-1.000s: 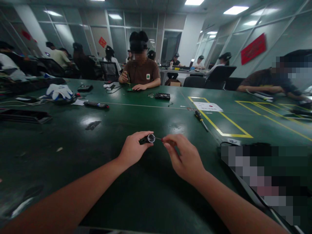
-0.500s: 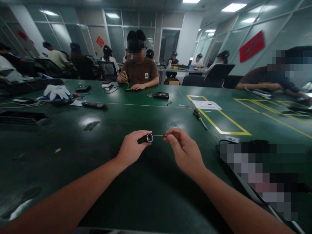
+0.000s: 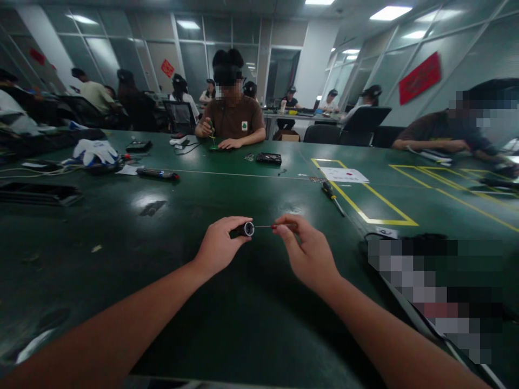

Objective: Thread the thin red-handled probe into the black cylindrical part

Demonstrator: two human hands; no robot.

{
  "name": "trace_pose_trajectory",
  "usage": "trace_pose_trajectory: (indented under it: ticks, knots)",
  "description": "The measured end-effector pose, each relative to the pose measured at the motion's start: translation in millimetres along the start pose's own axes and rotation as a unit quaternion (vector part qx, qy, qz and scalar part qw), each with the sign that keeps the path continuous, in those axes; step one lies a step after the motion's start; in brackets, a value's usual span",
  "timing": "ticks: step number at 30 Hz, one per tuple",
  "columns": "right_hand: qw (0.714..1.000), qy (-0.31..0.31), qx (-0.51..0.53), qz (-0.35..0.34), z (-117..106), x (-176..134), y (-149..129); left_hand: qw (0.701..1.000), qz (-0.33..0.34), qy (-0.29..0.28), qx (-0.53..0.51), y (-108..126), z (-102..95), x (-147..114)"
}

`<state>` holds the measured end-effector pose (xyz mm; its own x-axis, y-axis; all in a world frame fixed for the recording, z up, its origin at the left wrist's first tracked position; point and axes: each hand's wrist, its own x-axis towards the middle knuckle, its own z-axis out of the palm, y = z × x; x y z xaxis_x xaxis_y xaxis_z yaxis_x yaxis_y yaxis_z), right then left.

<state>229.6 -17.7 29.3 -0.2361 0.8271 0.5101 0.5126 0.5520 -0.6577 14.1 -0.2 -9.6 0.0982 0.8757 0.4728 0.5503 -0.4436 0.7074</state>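
Note:
My left hand is closed round a short black cylinder with a silver ring at its end, which looks like a flashlight head. That ringed end faces right and toward me. Between thumb and fingers, my right hand pinches a slim screwdriver with a red part near the fingertips. Its thin metal shaft points left and reaches the ringed end; how deep the tip sits I cannot tell. Both hands are above the green table.
Beyond my right hand lies a yellow-and-black screwdriver beside a paper sheet. A dark pen-shaped tool and white gloves are at the left. A black box lies near a seated person across the table.
The right fingers have turned slightly around the screwdriver, and more of its rear end shows above the hand. My left hand and the black cylinder stay nearly still.

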Motion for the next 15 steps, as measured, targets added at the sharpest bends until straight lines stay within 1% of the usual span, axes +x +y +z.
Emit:
trace_pose_trajectory:
  ticks: [2,3,4,5,6,8,9,11,15]
  knots:
    - [0.994,-0.052,-0.054,-0.08,0.3,-3.5,-6.1,1.0,0.004,0.002,0.0,0.4,-0.8,0.0]
    - [0.991,-0.062,-0.065,-0.1,0.6,-5.2,-8.5,1.0,0.008,0.002,0.002,0.7,-1.1,-0.2]
    - [0.991,-0.06,-0.067,-0.102,1.0,-6.3,-9.9,1.0,0.011,0.001,0.005,1.0,-1.3,-0.4]
    - [0.993,-0.05,-0.06,-0.087,1.4,-6.7,-10.0,1.0,0.013,0.001,0.01,1.3,-1.3,-0.6]
    - [0.997,-0.033,-0.043,-0.056,1.9,-6.2,-8.8,1.0,0.013,0.0,0.013,1.5,-1.3,-0.7]
    - [1.0,0.002,0.018,0.024,3.2,-3.5,-3.6,1.0,0.011,-0.002,0.018,1.8,-1.1,-0.7]
    - [0.996,0.018,0.058,0.061,4.3,-1.6,-0.4,1.0,0.009,-0.004,0.018,2.0,-1.1,-0.5]
    - [0.984,0.035,0.136,0.112,7.1,2.0,5.9,1.0,0.006,-0.004,0.014,2.3,-1.2,-0.1]
    - [0.954,0.053,0.248,0.158,13.5,5.6,14.7,1.0,0.004,0.002,0.007,2.8,-1.8,0.3]
